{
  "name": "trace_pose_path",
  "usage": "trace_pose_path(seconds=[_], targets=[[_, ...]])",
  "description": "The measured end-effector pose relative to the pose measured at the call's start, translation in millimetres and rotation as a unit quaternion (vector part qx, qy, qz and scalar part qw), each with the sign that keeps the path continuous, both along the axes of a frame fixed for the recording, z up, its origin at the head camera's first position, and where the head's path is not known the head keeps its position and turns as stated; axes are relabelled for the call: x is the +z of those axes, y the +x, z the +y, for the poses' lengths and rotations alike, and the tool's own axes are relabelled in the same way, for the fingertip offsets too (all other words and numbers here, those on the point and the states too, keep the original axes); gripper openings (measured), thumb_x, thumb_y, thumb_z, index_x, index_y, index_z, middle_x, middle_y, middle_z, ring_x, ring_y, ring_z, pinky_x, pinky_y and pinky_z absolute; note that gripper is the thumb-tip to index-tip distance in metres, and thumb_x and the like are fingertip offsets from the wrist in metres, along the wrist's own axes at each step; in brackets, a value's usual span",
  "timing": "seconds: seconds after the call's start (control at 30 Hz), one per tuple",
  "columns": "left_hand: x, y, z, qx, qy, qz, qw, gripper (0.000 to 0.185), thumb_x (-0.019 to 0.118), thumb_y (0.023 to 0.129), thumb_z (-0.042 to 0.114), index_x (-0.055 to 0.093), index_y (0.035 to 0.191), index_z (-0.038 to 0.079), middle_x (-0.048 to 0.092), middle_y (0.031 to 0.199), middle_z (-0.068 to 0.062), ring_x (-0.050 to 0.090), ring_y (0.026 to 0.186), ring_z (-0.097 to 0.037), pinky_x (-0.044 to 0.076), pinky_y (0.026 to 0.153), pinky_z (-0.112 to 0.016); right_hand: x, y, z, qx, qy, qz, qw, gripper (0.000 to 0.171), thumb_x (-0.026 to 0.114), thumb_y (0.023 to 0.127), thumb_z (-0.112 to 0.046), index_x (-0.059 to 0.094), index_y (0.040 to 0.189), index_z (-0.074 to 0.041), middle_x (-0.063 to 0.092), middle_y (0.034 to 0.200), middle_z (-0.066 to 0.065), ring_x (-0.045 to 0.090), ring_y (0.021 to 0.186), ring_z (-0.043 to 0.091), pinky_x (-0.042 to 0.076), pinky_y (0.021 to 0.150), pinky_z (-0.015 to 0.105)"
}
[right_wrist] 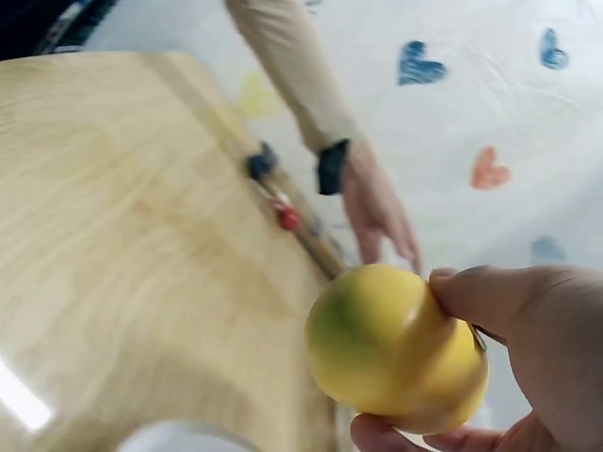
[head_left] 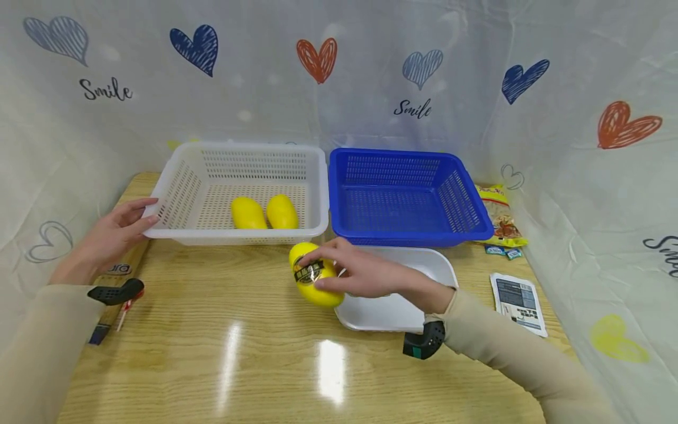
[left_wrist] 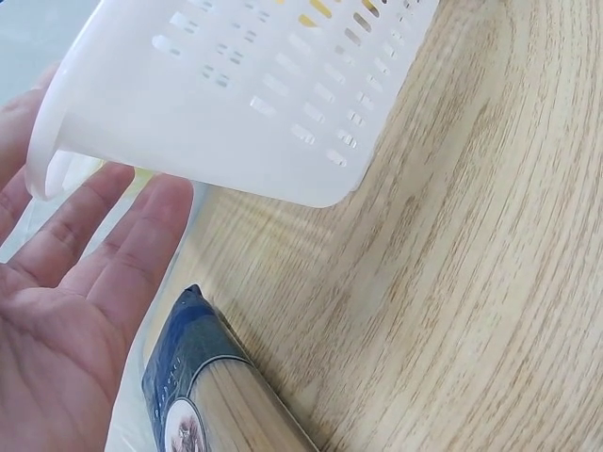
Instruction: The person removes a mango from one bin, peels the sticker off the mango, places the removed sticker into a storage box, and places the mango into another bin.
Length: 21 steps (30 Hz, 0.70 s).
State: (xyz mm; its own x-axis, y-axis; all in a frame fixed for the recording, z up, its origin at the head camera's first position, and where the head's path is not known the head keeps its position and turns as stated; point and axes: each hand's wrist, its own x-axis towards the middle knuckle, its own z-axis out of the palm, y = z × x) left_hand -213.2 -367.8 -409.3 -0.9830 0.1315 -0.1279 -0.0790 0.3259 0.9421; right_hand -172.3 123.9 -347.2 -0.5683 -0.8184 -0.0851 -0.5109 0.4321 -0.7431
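Two smooth yellow oval fruits (head_left: 248, 213) lay side by side in a white perforated plastic basket (head_left: 238, 234), near its front, their lower edges hidden from my head view by the rim. Just right of it stood a blue perforated plastic basket (head_left: 394, 237), its near wall screening part of its floor from me. In front of that, a shallow white rounded tray (head_left: 381, 312) was partly covered by the right hand (head_left: 365, 272) and forearm. This hand had thumb and fingers round a yellow oval fruit with a black label (head_left: 311, 288), in front of the white basket and by the tray's left edge; I couldn't quite judge its height above the pale wooden table (head_left: 185, 353). My right wrist view showed a greenish patch on it and cut off the lower fingers. The left hand (head_left: 113, 235) touched the white basket's left rim, fingers extended and loosely apart. Below that wrist, a blue-ended packet of pale spaghetti (left_wrist: 236, 405) was half covered. A yellow snack bag (head_left: 499, 215) showed only partly past the blue basket, and I found the flat black-and-white packet's (head_left: 519, 303) print too small to read.
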Motion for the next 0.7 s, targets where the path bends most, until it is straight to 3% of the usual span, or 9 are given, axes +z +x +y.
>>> trace_pose_path(seconds=[0.07,0.33,0.47,0.7], targets=[[-0.4,-0.4,0.0,-0.002,-0.001,0.001,1.0000,0.059,0.053,0.102,0.027,0.027,0.154,0.019,0.038,0.141,-0.002,0.054,0.105,0.004,0.051,0.081,-0.013,-9.5,4.8,-8.7,0.020,0.023,0.008,0.999,0.037,0.058,0.100,-0.030,0.053,0.136,-0.028,0.046,0.131,0.004,0.044,0.108,0.018,0.048,0.083,0.028],[-2.3,-3.3,-1.1,-0.009,-0.006,-0.001,0.9999,0.060,0.051,0.102,0.029,0.025,0.155,0.019,0.032,0.149,-0.008,0.054,0.107,0.005,0.050,0.083,-0.014,-38.7,3.9,-48.3,0.070,0.054,0.050,0.995,0.036,0.059,0.099,-0.027,0.056,0.134,-0.022,0.050,0.137,0.005,0.037,0.128,0.022,0.039,0.101,0.031],[-2.9,-3.2,-1.7,-0.006,0.003,-0.001,1.0000,0.059,0.052,0.102,0.028,0.026,0.154,0.019,0.034,0.147,-0.006,0.054,0.107,0.005,0.051,0.082,-0.014,-50.2,-2.5,-63.3,0.055,0.075,0.036,0.995,0.037,0.061,0.098,-0.028,0.055,0.134,-0.023,0.049,0.135,0.008,0.039,0.125,0.020,0.040,0.098,0.028],[-2.9,-2.2,-2.9,-0.002,-0.034,0.002,0.9994,0.060,0.050,0.102,0.032,0.025,0.155,0.021,0.036,0.146,-0.002,0.053,0.107,0.007,0.050,0.083,-0.013,-64.2,-7.7,-73.1,0.031,0.101,0.007,0.994,0.041,0.064,0.096,-0.033,0.051,0.134,-0.026,0.040,0.130,0.014,0.045,0.110,0.017,0.044,0.087,0.025]])
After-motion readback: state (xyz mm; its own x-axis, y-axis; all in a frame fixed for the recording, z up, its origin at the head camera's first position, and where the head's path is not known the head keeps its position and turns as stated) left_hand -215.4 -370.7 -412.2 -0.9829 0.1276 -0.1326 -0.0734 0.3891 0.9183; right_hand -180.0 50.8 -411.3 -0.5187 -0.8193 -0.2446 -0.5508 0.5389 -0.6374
